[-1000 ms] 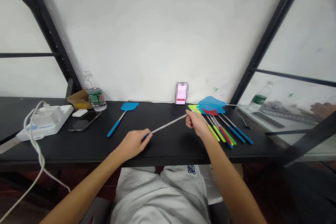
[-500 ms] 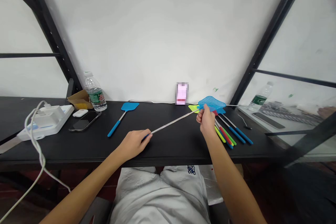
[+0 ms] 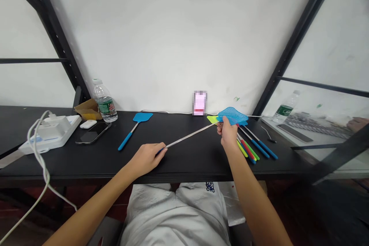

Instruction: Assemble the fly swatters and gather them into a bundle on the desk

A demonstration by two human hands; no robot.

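Note:
My left hand (image 3: 147, 157) is closed on the blue handle of a fly swatter whose extended metal rod (image 3: 190, 137) runs up to the right. At the rod's far end my right hand (image 3: 228, 132) pinches it just below the blue mesh head (image 3: 232, 115). Under and beside that hand lies a pile of fly swatters (image 3: 251, 147) with blue, green, red and yellow handles. Another blue fly swatter (image 3: 134, 127) lies alone on the black table (image 3: 187, 159) to the left.
At the far left are a white power strip with cable (image 3: 47, 132), a phone (image 3: 92, 132), a white earbud case (image 3: 87, 124), a water bottle (image 3: 104, 101) and a cardboard box (image 3: 88, 108). A small pink object (image 3: 200, 103) stands by the wall. Another person's hand (image 3: 357, 123) is at the right.
My right hand slid along the rod toward the mesh head, up and to the right. The left hand stayed where it was.

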